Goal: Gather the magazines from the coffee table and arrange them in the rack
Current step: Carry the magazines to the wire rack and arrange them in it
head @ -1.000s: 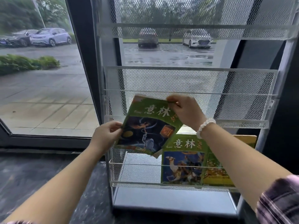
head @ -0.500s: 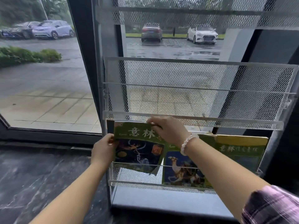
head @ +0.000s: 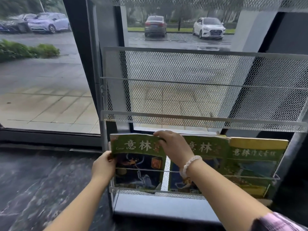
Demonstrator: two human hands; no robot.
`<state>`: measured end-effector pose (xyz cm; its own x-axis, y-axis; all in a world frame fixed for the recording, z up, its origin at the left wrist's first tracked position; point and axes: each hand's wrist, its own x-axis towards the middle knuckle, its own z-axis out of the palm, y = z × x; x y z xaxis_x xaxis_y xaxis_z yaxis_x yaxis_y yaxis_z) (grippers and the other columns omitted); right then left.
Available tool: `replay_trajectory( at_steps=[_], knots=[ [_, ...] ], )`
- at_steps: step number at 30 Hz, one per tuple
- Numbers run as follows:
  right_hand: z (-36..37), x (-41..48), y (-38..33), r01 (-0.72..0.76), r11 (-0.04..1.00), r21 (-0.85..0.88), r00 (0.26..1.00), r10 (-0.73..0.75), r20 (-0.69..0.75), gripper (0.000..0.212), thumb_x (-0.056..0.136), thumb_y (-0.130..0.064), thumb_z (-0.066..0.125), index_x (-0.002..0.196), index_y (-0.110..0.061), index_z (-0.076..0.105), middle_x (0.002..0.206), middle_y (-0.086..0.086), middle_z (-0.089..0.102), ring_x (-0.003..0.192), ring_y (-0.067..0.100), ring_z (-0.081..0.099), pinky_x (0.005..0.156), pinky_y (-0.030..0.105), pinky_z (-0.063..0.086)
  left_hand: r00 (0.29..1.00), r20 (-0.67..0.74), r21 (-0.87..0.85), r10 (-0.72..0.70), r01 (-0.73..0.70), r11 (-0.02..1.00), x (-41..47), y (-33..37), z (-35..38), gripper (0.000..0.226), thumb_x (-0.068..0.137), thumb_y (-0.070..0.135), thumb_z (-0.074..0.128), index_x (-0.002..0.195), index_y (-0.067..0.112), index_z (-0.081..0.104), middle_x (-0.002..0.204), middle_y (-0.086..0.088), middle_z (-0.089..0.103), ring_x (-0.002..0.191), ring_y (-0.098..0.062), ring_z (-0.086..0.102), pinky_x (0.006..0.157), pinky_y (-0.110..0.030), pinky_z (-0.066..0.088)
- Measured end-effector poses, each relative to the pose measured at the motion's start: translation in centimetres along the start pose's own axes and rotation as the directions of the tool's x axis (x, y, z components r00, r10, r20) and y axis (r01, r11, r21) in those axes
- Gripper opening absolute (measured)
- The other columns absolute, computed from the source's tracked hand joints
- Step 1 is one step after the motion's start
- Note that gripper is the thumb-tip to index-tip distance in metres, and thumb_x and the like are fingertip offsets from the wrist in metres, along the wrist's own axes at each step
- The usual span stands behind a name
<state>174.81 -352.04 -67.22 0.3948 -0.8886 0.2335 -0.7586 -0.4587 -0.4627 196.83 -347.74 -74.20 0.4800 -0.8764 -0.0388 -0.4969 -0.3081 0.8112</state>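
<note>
Head view: your left hand (head: 104,165) pinches the left edge of the left magazine (head: 138,164), fingers closed on it about halfway up. Your right hand (head: 175,147) grips its top edge near the top-right corner, fingers curled over the edge. The magazine stands upright in the rack (head: 183,120), bottom tier, at the tier's left end, behind the front wire (head: 141,170). Its foot looks down at the mesh lip, though you can't tell if it's fully seated. Long axis runs vertical, cover facing you.

Two more sit in the same tier: the middle magazine (head: 210,157) just right of it, partly behind your right wrist, and the yellow magazine (head: 255,157) at the right end, overlapping the middle one. A narrow gap shows between left and middle near the bottom. The upper tier is bare mesh.

Judgement: placing is nearly done. The magazine lies straight ahead of both hands, and the left hand is nearer its free edge. Next, let go with the right, nudge the left edge square, then pull out above the wire. Risk: snagging the cover on the wire.
</note>
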Motion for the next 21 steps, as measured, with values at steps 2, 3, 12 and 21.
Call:
replay_trajectory(
  at_steps=[2,3,12,21],
  knots=[
    [0.2,0.1,-0.2,0.012,1.000,0.015,1.000,-0.012,-0.002,0.035,0.094,-0.011,0.044,0.126,-0.019,0.053,0.121,0.003,0.061,0.107,0.021,0.058,0.094,0.035,0.049,1.000,-0.003,0.024,-0.011,0.011,1.000,0.0,-0.1,0.0,0.012,0.088,0.027,0.051,0.082,0.021,0.061,0.078,0.000,0.062,0.074,-0.021,0.050,0.057,-0.032,0.034],
    [0.3,0.0,-0.2,0.012,1.000,0.017,1.000,-0.012,0.008,0.036,0.094,-0.009,0.043,0.128,-0.019,0.051,0.124,0.002,0.060,0.108,0.021,0.057,0.094,0.035,0.048,1.000,-0.010,0.020,-0.018,0.018,1.000,0.0,-0.1,0.0,0.012,0.088,0.029,0.053,0.091,0.021,0.061,0.084,-0.001,0.062,0.076,-0.019,0.049,0.061,-0.031,0.033],
    [-2.4,-2.5,4.2,0.074,0.920,-0.384,0.969,-0.157,-0.189,0.036,0.081,-0.003,0.062,0.117,-0.008,0.059,0.115,0.010,0.066,0.106,0.028,0.061,0.094,0.042,0.050,0.864,-0.240,0.242,0.442,-0.388,0.889,-1.6,2.5,1.1,0.045,0.080,0.013,0.062,0.121,0.007,0.043,0.117,-0.015,0.054,0.107,-0.030,0.051,0.090,-0.043,0.045],
    [-3.4,-2.5,7.7,-0.174,0.907,-0.383,0.972,0.096,-0.213,0.017,0.094,-0.021,0.045,0.100,-0.019,0.061,0.094,-0.001,0.064,0.086,0.017,0.054,0.074,0.026,0.031,0.775,0.176,0.541,0.606,-0.591,0.599,0.3,8.4,4.3,0.038,0.088,0.023,0.046,0.125,0.019,0.045,0.119,0.000,0.056,0.118,-0.021,0.046,0.111,-0.043,0.018]
  ],
)
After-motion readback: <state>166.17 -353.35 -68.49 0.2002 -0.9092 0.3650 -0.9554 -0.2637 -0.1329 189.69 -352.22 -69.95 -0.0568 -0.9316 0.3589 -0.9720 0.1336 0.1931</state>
